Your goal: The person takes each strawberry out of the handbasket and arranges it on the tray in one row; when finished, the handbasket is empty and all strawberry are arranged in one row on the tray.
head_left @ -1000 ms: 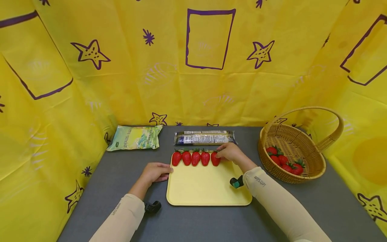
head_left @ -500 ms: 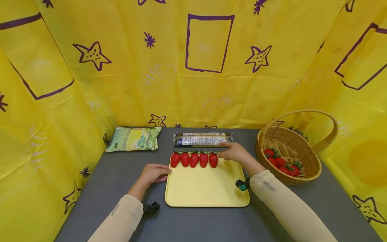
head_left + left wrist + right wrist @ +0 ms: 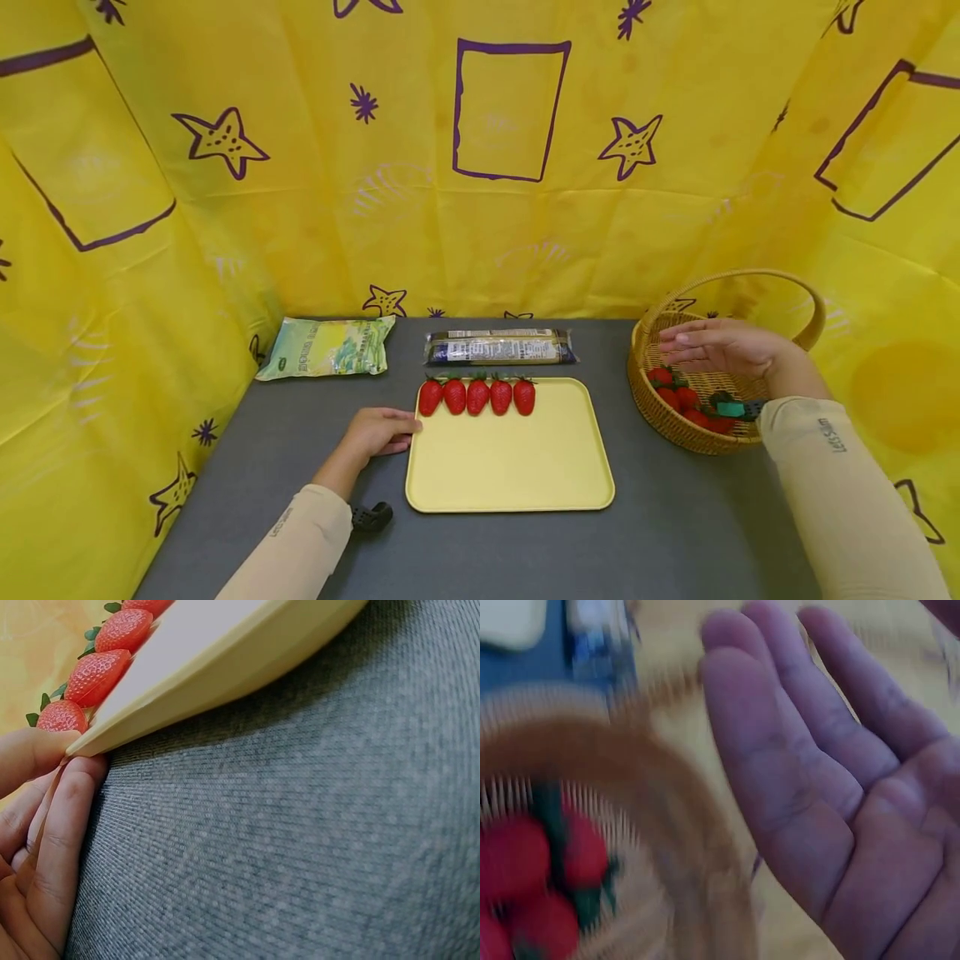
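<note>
My left hand (image 3: 381,432) pinches the left rim of a pale yellow tray (image 3: 510,467), thumb above and fingers below, as the left wrist view shows close up. Along the tray's far edge several red strawberries (image 3: 477,397) stand in a row, green leaves pointing away from me. My right hand (image 3: 716,346) is over the wicker basket (image 3: 647,400) with fingers extended and nothing in them. Inside that basket lie more strawberries (image 3: 514,855), partly covered by the wrist camera in the head view.
Behind the tray lies a clear-wrapped dark packet (image 3: 501,347). A green and yellow packet (image 3: 326,347) lies at the back left. The basket's tall handle (image 3: 813,321) arches up beside my right wrist. Yellow patterned cloth (image 3: 375,208) encloses the grey table.
My right hand has let go of the rightmost strawberry in the row and moved right, from the tray to over the basket. The left hand has stayed at the tray's rim.
</note>
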The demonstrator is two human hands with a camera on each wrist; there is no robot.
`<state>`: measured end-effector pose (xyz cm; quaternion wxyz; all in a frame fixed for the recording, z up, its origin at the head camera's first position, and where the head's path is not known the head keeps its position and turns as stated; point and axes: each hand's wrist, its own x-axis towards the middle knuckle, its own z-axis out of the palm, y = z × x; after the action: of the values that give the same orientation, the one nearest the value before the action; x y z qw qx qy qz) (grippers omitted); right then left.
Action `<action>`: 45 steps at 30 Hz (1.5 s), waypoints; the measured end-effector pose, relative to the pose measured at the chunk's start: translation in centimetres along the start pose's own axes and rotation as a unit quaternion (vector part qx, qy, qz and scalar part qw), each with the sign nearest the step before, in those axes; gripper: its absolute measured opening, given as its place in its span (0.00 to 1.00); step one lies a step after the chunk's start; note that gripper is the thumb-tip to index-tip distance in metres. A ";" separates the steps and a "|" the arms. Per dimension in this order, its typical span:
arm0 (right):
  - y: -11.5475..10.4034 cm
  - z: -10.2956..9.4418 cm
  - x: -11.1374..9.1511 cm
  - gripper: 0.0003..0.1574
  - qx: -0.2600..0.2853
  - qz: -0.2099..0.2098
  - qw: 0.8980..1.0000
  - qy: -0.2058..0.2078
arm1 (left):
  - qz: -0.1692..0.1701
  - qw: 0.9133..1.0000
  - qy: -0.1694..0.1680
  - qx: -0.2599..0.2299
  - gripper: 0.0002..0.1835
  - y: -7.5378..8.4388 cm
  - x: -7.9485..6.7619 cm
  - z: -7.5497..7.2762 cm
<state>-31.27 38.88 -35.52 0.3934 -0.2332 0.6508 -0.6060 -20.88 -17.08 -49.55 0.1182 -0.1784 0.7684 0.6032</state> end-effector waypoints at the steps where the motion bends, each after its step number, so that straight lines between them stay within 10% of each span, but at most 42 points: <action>1: 0.4 -1.1 -0.5 0.27 0.012 -0.001 1.000 0.003 | -0.002 1.000 0.001 0.000 0.19 0.0 0.0 0.0; 10: 5.6 -5.2 -0.8 0.31 0.028 0.163 0.973 0.160 | 0.001 1.000 0.000 -0.005 0.20 0.1 0.3 0.3; 21: 7.2 -5.2 0.8 0.57 -0.039 0.274 0.947 0.162 | 0.003 1.000 -0.008 0.000 0.18 0.3 0.2 1.0; 32: 6.7 -4.5 2.9 0.17 -0.041 0.293 0.949 0.109 | 0.003 1.000 -0.007 -0.008 0.18 0.2 0.5 1.1; 45: 5.3 -4.7 -0.1 0.13 -0.086 0.191 0.958 0.195 | 0.003 1.000 0.000 -0.005 0.18 0.0 0.4 0.9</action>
<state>-34.06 42.64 -40.90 0.3456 -0.0153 0.7971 -0.4950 -21.32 -16.26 -49.90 0.1158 -0.1769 0.7657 0.6074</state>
